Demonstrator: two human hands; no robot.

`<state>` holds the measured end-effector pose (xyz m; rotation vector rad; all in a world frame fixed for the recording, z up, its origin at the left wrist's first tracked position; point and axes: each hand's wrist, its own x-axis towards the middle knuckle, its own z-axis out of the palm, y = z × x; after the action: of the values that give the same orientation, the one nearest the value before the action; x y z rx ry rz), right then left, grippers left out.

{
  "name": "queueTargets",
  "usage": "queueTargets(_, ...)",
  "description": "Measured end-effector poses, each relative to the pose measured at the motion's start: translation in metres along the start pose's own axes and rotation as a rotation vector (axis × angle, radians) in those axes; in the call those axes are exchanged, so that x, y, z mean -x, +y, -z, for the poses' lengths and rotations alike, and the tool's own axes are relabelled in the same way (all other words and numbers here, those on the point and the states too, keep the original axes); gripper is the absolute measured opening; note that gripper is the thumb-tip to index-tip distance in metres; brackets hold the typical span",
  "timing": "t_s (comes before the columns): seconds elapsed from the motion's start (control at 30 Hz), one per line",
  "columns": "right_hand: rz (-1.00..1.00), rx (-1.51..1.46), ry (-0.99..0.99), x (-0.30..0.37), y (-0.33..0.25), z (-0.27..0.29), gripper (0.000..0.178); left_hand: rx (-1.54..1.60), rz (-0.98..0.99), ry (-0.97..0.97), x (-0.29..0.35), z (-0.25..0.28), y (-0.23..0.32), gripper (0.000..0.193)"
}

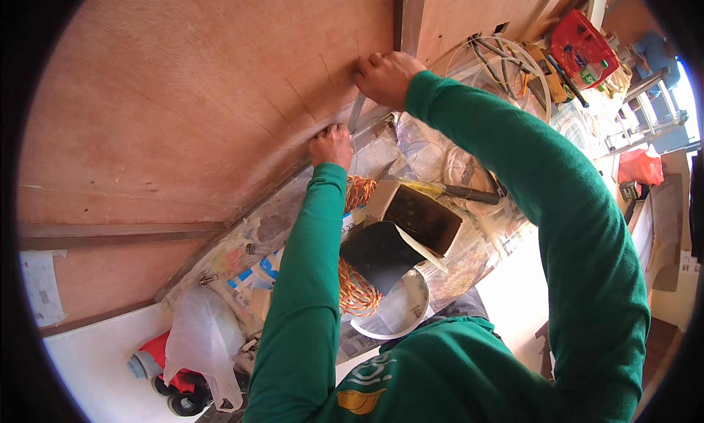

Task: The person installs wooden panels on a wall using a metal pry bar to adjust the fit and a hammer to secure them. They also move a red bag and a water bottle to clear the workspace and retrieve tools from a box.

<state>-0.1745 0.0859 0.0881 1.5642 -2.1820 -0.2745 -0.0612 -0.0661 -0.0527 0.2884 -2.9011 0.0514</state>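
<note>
My left hand (pixel 331 146) is closed, its curled fingers pressed to the brown wooden panel (pixel 176 107) near its lower edge. Above and to its right, my right hand (pixel 386 78) is closed at the panel too, beside a dark upright batten (pixel 412 16). A thin, flat grey strip (pixel 357 113) runs from under my right hand down beside my left fingers. What my left fingers pinch is hidden. Several thin dark lines (pixel 299 99) slant across the panel to the left of my hands.
Below my hands, the paper-covered surface (pixel 477 254) bears an open box (pixel 422 217), twisted red-yellow wire (pixel 356 291), a white-rimmed roll (pixel 396 305) and a dark-handled tool (pixel 469 193). A plastic bag (pixel 202 335) lies lower left. A red basket (pixel 583 47) and stepladder (pixel 649 111) stand upper right.
</note>
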Motion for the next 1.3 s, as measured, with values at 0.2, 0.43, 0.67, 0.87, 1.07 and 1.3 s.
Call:
queueTargets(0.2, -0.054, -0.015, -0.004, 0.000, 0.005, -0.009, 0.018, -0.019, -0.035, 0.016, 0.000, -0.004, -0.001, 0.018)
queueTargets(0.43, -0.112, 0.060, -0.004, 0.026, 0.010, -0.037, 0.017, -0.046, -0.057, 0.027, -0.002, -0.007, 0.000, 0.020)
queueTargets(0.67, -0.178, -0.055, 0.289, 0.039, 0.000, -0.042, 0.012, -0.040, -0.065, 0.056, 0.002, -0.004, -0.001, 0.011)
queueTargets(0.87, -0.136, -0.118, -0.325, 0.014, 0.014, -0.021, 0.017, -0.036, -0.020, 0.087, -0.001, -0.007, 0.003, 0.010)
queueTargets(1.07, -0.200, -0.049, -0.403, 0.005, -0.001, -0.002, 0.018, -0.039, -0.028, 0.106, -0.002, -0.009, 0.004, 0.008)
queueTargets(1.3, -0.269, -0.031, -0.393, 0.009, -0.006, -0.013, 0.016, -0.032, -0.028, 0.108, -0.004, -0.011, 0.005, 0.007)
